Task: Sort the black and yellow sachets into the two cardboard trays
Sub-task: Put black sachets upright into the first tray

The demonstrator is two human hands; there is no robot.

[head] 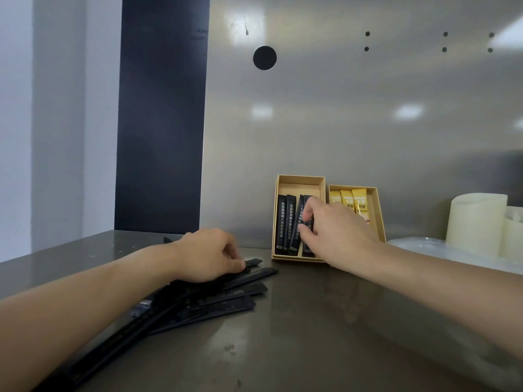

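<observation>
Two cardboard trays lean side by side against the steel back wall. The left tray [300, 181] holds several black sachets [285, 224] standing in a row. The right tray [377, 210] holds yellow sachets [358, 200]. My right hand [336, 233] reaches into the left tray, its fingers pinched on the rightmost black sachet [307, 244] there. My left hand [209, 254] rests palm down on a fanned pile of black sachets [215, 304] lying on the steel counter, fingertips pressing the top one.
A cream foam roll [475, 222] and clear plastic wrap [430, 247] sit at the right, beside the yellow tray. A dark panel [161, 114] stands at the back left. The steel counter [325, 335] runs from the trays to the near edge.
</observation>
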